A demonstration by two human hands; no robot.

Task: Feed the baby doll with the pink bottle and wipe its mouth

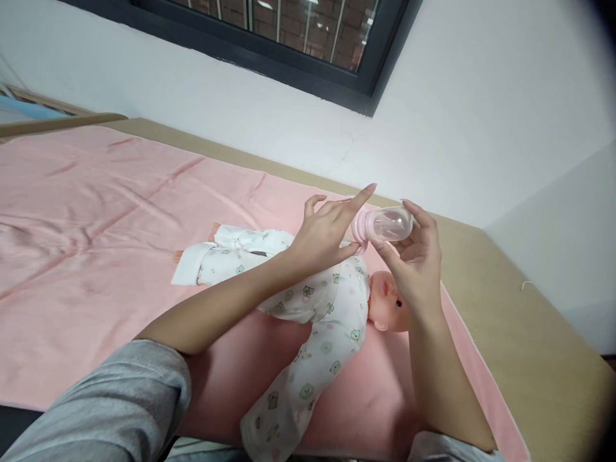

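Observation:
Above a baby doll (346,301), a baby bottle (362,226) lies sideways between my two hands. My left hand (327,234) is closed round its pink end, with the thumb underneath and the index finger stretched out; the hand hides the rest of the bottle. On the other side, my right hand (418,251) grips the clear domed cap (393,224) between thumb and fingers. The cap sits against the pink collar. The doll is on its back in a white printed outfit, its head to the right, partly behind my right wrist.
A pink sheet (110,212) with creases covers much of the wooden table (505,301). Behind it stands a white wall (457,96) with a dark-framed window (308,77). One doll sleeve reaches toward the near table edge.

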